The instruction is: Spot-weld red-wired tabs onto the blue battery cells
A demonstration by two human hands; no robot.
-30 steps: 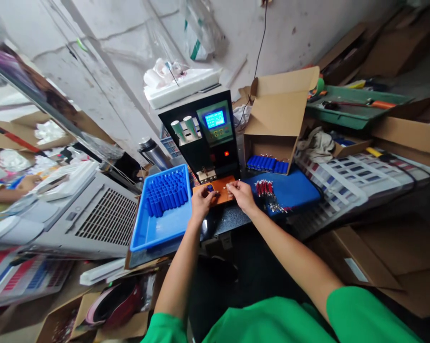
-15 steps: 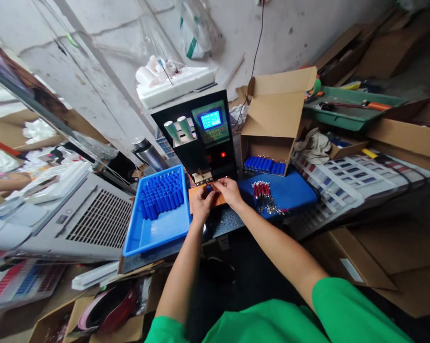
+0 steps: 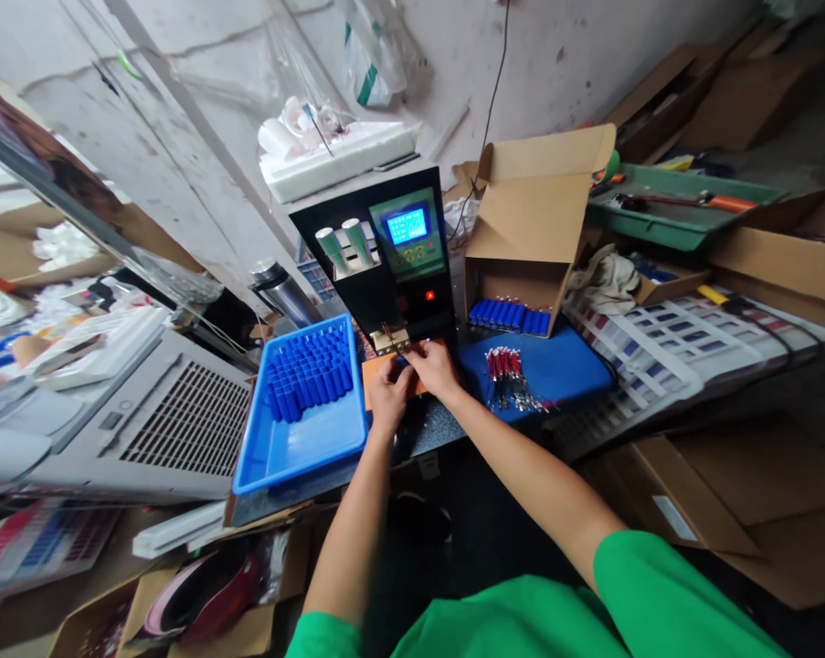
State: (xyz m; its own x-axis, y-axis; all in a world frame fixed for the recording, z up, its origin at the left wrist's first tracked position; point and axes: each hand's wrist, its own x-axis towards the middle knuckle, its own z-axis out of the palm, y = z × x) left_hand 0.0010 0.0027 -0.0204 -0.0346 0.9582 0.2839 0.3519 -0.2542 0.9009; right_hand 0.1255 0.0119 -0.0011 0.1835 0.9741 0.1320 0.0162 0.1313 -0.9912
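Though indistinct, blue cylinder [image 3: 402,360] between hands [image 3: 388,397] [image 3: 435,367].

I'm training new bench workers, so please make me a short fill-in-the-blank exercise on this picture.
1. The left hand and right hand are close together over a plate coloured ____.
2. In the picture, the blue tray stands to the ____ of the black machine.
3. The cardboard box holding blue cylinders has its lid ____.

Missing words: orange; left; open.
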